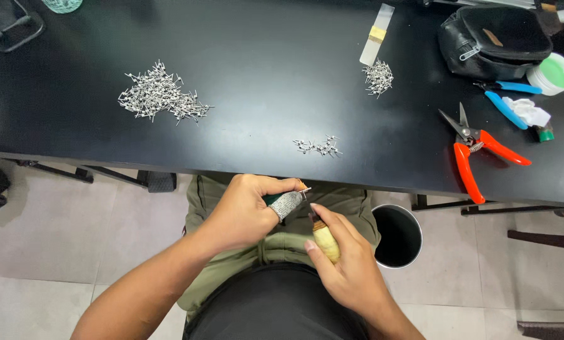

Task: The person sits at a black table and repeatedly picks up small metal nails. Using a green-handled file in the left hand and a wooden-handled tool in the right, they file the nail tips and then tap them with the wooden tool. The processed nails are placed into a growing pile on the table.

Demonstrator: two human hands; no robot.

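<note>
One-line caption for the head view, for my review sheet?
Left hand pinches a small metal pin; right hand grips a wooden-handled tool below the black table.

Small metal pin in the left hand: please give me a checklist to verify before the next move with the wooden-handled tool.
1. Left hand pinches the small metal pin: ok.
2. Grey finger guard is on the left thumb: ok.
3. Right hand grips the wooden-handled tool: ok.
4. Tool tip meets the pin: cannot tell, too small.
5. Hands work over the lap, off the black table: ok.
6. Round bin stands beside the right knee: ok.
</note>
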